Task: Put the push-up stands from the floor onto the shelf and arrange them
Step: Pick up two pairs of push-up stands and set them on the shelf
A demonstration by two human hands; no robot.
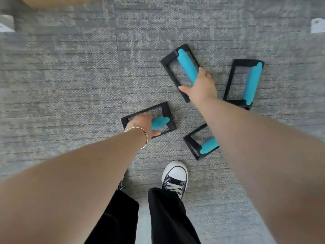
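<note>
Several black push-up stands with turquoise grips lie on the grey carpet. My left hand (142, 125), with a thin bracelet on the wrist, is wrapped around the grip of the nearest left stand (165, 120). My right hand (201, 86) closes over the lower end of the grip of the upper middle stand (184, 66). A third stand (246, 81) lies to the right of my right hand, untouched. A fourth stand (202, 143) lies below my right forearm, partly hidden by it. No shelf is visible.
My black-and-white sneaker (175, 176) and black trouser legs stand just below the stands. A brown edge (58, 1) runs along the top left. White objects sit at the far left (6, 23) and far right (317, 25) edges. Grey carpet surrounds everything.
</note>
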